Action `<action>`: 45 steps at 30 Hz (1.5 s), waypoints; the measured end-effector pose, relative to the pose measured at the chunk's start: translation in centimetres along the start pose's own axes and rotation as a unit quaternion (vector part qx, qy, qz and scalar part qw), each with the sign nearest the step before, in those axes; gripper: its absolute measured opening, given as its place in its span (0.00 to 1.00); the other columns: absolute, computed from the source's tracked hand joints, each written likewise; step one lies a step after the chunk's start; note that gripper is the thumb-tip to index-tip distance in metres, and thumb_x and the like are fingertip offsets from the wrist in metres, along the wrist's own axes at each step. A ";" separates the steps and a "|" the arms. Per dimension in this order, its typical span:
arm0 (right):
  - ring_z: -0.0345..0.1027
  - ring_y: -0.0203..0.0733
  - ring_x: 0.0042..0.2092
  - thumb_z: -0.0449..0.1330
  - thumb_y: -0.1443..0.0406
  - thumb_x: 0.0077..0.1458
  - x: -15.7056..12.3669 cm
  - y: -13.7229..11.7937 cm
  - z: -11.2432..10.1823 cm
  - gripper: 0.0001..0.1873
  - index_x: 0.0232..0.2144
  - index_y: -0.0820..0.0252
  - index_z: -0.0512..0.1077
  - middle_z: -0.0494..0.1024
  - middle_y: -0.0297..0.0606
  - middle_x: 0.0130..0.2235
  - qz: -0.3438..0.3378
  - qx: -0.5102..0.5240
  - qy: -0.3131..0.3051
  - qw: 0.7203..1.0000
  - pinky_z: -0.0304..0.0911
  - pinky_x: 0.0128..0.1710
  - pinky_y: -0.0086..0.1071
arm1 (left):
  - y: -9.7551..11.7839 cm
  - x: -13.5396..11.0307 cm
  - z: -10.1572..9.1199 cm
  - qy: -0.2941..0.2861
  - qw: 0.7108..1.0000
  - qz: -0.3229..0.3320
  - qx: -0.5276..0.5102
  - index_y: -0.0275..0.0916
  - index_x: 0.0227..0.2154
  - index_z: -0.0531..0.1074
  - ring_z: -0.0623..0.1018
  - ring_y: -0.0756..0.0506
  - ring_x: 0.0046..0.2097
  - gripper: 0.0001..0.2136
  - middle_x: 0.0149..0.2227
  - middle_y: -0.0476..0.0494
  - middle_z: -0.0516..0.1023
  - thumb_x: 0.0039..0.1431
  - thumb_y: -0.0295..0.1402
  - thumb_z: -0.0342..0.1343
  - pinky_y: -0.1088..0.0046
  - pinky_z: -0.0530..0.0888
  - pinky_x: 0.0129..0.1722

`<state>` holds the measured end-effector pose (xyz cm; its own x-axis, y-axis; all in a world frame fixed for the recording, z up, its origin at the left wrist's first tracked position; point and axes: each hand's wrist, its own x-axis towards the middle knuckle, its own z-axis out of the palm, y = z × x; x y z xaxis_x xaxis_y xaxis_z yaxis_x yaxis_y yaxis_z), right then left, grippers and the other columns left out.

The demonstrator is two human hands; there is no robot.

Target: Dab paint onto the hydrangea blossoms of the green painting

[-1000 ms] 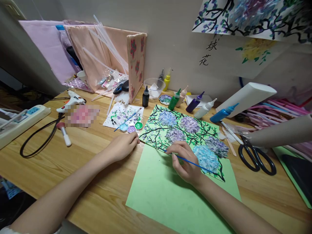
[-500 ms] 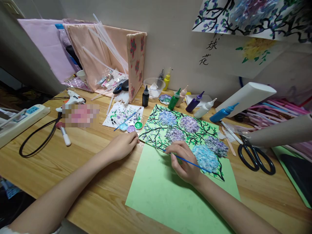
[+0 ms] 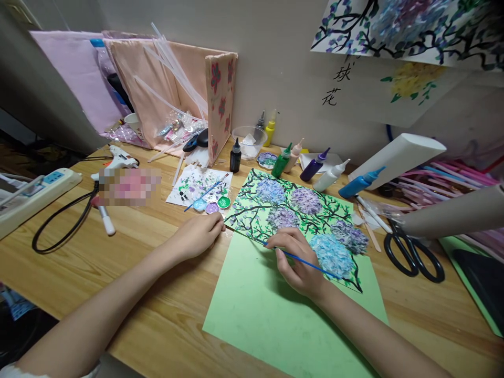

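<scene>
My right hand [image 3: 300, 262] pinches a thin blue paintbrush [image 3: 315, 266], its tip touching the near edge of a painting [image 3: 299, 210] of purple and blue flower clusters with black branches on green. The painting lies on a larger plain green sheet [image 3: 275, 315]. My left hand [image 3: 199, 235] rests on the wooden desk with its fingers curled, pressing the painting's left corner. Just beyond it sit three small paint pots [image 3: 212, 206] in blue, purple and green, and a second blue brush [image 3: 205, 193] on a paint-spotted paper.
Several paint bottles [image 3: 315, 167] stand along the wall behind the painting. Black scissors [image 3: 413, 254] lie at the right beside cardboard tubes. A glue gun [image 3: 116, 160], cable and power strip [image 3: 35, 194] occupy the left. A pink fabric box [image 3: 177, 94] stands at the back.
</scene>
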<state>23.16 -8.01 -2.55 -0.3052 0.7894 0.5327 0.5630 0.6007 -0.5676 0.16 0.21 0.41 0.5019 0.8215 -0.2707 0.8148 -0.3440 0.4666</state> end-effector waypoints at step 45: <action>0.61 0.44 0.43 0.46 0.69 0.59 7.8 -2.3 3.8 0.10 0.37 0.56 0.67 0.71 0.38 0.37 0.070 0.019 -0.011 0.997 0.58 0.43 0.38 | -0.3 -0.4 0.8 0.034 0.998 0.012 0.044 0.39 0.35 0.66 0.73 0.44 0.37 0.14 0.36 0.42 0.74 0.62 0.36 0.35 0.72 0.65 0.33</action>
<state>16.60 -2.76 0.54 -0.2429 0.8683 0.4325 0.5721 0.4883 -0.6590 -0.09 -0.36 -0.28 0.5033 0.8406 -0.2002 0.8267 -0.4009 0.3949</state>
